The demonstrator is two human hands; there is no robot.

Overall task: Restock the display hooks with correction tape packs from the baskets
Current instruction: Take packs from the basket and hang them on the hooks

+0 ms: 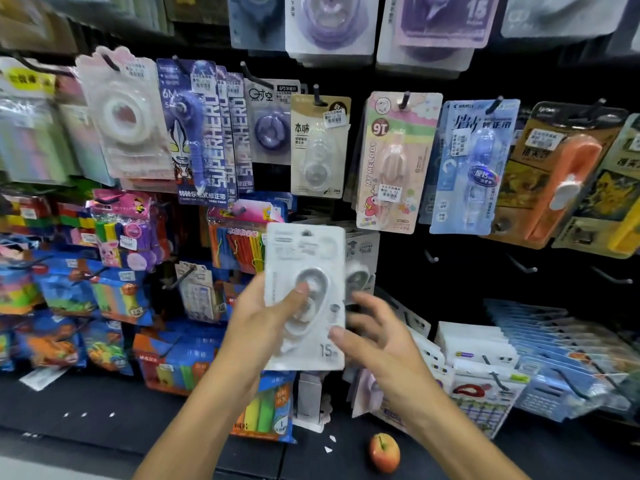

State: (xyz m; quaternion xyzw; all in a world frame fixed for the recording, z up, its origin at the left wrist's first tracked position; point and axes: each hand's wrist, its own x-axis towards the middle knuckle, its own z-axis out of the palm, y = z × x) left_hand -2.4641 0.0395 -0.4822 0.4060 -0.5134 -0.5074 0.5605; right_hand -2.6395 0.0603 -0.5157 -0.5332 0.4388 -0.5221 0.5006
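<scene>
1. Left hand [266, 317] grips a white blister-card correction tape pack [304, 296], thumb curled over the clear bubble on its front, other fingers hidden behind the card.
2. Pack is upright, held in front of the black display wall, lower middle of view, just below the row of hanging packs; "15" printed near its bottom edge.
3. Right hand [377, 334] is just beside the pack's right edge, fingers loosely spread; a fingertip touches the card's lower right. Not gripping anything.
4. A second matching white pack [360, 268] hangs directly behind the held one, partly hidden.
5. Above: beige card correction tape pack [318, 147], pink "My Melody" pack [394, 161], light blue pack [471, 168], orange dispenser pack [561, 174], each on its own hook.
6. Bare black metal hooks [523, 266] stick out right of the held pack.
7. Lower right: rows of white and blue carded packs [512, 344] stacked upright; container walls cannot be made out.
8. Red-yellow apple [384, 452] lies on the dark floor below the hands.
</scene>
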